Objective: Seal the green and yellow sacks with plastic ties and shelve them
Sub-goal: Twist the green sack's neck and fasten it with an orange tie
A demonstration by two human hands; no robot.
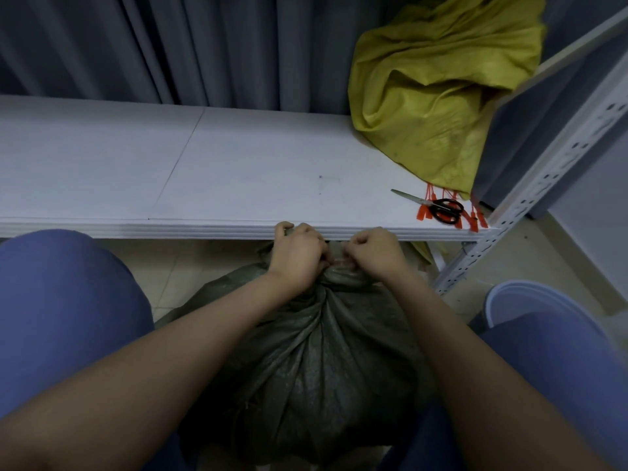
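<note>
- The fingers of both hands are curled tight, pinching the bunched neck of the green sack (316, 368). The left hand (299, 256) and right hand (372, 253) sit knuckle to knuckle, almost touching.
- Something pale shows between the fingertips, but I cannot tell from here whether it is a tie.
- The green sack stands on the floor between the person's knees, just in front of the shelf's edge. Its cloth is drawn up in folds to the gathered top.
- Both forearms are bare and reach in from either side, with blue trouser legs beside them.
- The white shelf (204, 171) is just beyond the hands.
- At its right end lie black-handled scissors (438, 205) on a scatter of orange plastic ties (473, 220).
- Behind those the yellow sack (431, 96) slumps on the shelf against the rack's perforated post (543, 185), its mouth loose.
- A pale bucket (530, 300) stands on the floor to the right, and a grey curtain (170, 45) hangs behind the shelf.
</note>
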